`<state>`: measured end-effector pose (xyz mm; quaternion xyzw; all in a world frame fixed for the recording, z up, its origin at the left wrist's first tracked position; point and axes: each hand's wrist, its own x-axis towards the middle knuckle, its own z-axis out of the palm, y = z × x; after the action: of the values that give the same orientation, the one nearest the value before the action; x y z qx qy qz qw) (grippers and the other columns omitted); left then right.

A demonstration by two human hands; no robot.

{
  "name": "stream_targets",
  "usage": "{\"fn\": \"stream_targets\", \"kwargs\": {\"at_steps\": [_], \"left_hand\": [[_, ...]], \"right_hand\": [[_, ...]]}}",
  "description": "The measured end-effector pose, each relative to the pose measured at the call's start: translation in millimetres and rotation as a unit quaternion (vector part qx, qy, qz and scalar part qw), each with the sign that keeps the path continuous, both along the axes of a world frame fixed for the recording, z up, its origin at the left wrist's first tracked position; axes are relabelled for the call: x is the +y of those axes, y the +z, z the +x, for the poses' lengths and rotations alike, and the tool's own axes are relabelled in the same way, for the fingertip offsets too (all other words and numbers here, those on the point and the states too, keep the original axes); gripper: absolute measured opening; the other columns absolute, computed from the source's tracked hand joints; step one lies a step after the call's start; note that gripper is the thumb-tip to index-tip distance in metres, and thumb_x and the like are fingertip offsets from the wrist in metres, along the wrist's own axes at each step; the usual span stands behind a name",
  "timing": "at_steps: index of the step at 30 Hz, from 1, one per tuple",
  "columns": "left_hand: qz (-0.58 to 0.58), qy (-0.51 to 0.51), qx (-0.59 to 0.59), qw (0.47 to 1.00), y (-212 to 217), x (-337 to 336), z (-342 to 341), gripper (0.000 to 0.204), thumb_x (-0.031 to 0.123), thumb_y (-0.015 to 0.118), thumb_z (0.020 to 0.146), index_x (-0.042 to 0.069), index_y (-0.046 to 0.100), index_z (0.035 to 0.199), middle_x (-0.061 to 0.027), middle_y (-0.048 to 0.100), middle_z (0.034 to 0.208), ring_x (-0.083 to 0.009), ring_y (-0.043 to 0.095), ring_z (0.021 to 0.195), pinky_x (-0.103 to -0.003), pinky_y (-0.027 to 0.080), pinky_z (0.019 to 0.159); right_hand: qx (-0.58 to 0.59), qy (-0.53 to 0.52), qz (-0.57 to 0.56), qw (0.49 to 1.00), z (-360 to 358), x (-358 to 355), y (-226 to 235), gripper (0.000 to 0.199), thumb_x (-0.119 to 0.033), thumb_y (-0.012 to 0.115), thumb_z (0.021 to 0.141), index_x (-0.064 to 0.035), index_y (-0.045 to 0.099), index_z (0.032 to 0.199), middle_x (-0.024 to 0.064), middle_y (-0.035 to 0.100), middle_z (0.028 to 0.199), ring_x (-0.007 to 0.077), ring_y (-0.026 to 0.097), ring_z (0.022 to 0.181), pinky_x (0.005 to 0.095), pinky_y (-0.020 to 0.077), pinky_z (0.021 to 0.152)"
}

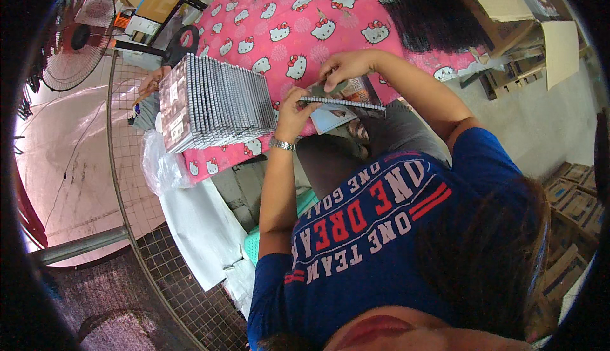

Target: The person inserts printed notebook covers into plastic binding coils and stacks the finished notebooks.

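Observation:
My left hand (293,111), a metal watch on its wrist, grips the left end of a thin spiral-bound notebook (346,104) held flat over my lap. My right hand (346,65) is above the notebook's spiral edge, pinching a small dark tool (325,88) against it; what kind of tool it is I cannot tell. Just left of my hands a tall leaning stack of the same spiral notebooks (216,100) stands on a table covered by a pink cloth with a cartoon cat pattern (286,14).
A black bundle of wiry strands (438,20) lies on the cloth at the right. Another person's hand (152,81) shows behind the stack. A floor fan (76,36) stands far left, cardboard boxes (575,202) at the right, a clear plastic bag (159,160) below the table.

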<state>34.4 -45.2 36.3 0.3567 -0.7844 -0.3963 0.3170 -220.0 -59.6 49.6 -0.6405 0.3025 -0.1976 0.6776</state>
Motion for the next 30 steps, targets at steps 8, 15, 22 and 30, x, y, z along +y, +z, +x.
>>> {"fn": "stream_targets", "kwargs": {"at_steps": [8,15,22,30], "left_hand": [[0.126,0.01,0.055,0.99,-8.9,6.8,7.4,0.024,-0.002,0.075,0.076,0.0,0.06,0.096,-0.0036,0.061,0.086,-0.0094,0.058,0.079,-0.025,0.049,0.068],[0.136,0.058,0.059,0.987,1.6,7.4,4.0,0.02,0.002,0.073,0.081,0.0,0.062,0.097,-0.0045,0.066,0.08,-0.0088,0.062,0.07,-0.022,0.048,0.06],[0.015,0.207,0.139,0.968,-11.9,24.0,-6.8,0.015,0.006,0.067,0.088,-0.001,0.064,0.101,-0.0063,0.068,0.079,-0.0109,0.064,0.063,-0.024,0.048,0.054],[0.035,0.251,0.136,0.958,-18.8,26.3,-14.7,0.018,0.013,0.062,0.093,-0.001,0.061,0.103,-0.0076,0.063,0.078,-0.0123,0.063,0.059,-0.027,0.052,0.048]], "right_hand": [[-0.083,-0.101,0.088,0.988,11.6,18.4,16.7,0.034,-0.04,0.07,0.08,-0.0103,0.07,0.098,-0.0034,0.061,0.082,0.0107,0.053,0.079,0.0289,0.0447,0.069],[0.384,-0.195,-0.228,0.873,-24.0,-10.2,-22.5,0.047,-0.044,0.07,0.078,-0.0099,0.068,0.11,0.0115,0.068,0.106,0.0265,0.064,0.094,0.0364,0.0474,0.088],[0.224,-0.533,-0.253,0.776,-77.3,27.3,-84.2,0.036,-0.032,0.064,0.085,-0.0084,0.067,0.112,0.0163,0.068,0.101,0.0342,0.063,0.092,0.0438,0.0475,0.086],[0.48,-0.404,-0.352,0.694,-50.0,105.7,-38.9,0.043,-0.031,0.067,0.081,-0.0123,0.06,0.12,0.0123,0.058,0.111,0.0324,0.053,0.104,0.0457,0.0432,0.088]]}}
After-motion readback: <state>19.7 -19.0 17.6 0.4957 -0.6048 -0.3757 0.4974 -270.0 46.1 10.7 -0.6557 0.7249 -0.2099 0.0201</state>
